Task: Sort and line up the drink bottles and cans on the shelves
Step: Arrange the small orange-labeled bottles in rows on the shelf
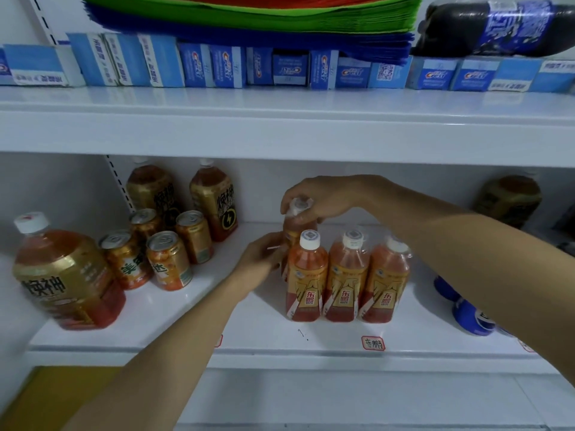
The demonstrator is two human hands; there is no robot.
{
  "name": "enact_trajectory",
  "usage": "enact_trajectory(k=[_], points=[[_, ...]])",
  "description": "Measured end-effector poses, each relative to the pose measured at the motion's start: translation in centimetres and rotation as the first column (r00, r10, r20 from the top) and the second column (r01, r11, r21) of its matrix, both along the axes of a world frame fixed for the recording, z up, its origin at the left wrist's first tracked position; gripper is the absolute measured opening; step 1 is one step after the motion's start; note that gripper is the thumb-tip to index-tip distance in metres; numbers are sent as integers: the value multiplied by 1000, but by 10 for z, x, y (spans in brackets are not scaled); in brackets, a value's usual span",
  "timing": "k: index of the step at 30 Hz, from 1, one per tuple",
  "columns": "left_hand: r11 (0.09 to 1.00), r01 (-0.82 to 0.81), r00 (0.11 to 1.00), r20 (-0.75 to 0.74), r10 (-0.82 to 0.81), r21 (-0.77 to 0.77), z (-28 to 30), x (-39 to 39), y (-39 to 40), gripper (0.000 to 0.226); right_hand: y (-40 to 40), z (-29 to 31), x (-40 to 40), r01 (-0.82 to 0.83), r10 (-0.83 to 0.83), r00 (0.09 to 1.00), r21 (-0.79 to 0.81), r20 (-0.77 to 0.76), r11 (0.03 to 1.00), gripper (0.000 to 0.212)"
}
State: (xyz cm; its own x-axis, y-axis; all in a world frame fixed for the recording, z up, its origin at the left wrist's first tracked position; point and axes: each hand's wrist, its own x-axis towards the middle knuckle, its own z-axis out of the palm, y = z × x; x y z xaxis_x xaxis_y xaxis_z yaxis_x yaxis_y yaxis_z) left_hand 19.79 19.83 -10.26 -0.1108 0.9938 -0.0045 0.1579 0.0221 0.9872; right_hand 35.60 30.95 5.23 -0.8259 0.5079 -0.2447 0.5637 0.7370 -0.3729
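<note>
Three small orange drink bottles stand side by side at the middle of the lower shelf (pixel 267 334): the left one (pixel 306 281), the middle one (pixel 345 278) and the right one (pixel 387 281). Behind the left one stands a fourth orange bottle (pixel 295 227). My right hand (pixel 323 199) grips its white cap from above. My left hand (pixel 264 259) holds its body from the left side, fingers curled against it. Several orange cans (pixel 168 259) stand in a loose cluster at the left. A large gold-labelled bottle (pixel 67 278) leans at the far left.
Two more gold-labelled bottles (pixel 214 200) stand at the back left. Blue cans (pixel 471 315) sit at the right front, a dark bottle (pixel 507 200) at the back right. The upper shelf (pixel 280 126) carries toothpaste boxes (pixel 199 68) and a lying cola bottle (pixel 497 26).
</note>
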Motion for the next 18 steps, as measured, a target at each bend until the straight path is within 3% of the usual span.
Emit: enact_trajectory(k=[3,8,13,18], points=[[998,12,958,285,6,-62,-2,20,-9,63,-2,0,3,3,-2,1000,-26,8,1000,24],[996,69,734,679,-14,-54,1,63,-18,73,-6,-2,7,10,-9,1000,-24,19,1000,22],[996,93,630,774,-62,4,-2,70,-17,64,-9,-2,11,15,-15,1000,-8,25,1000,24],[993,111,592,805,-39,-33,-9,68,-14,78,-12,-4,13,29,-29,1000,45,5,999,24]])
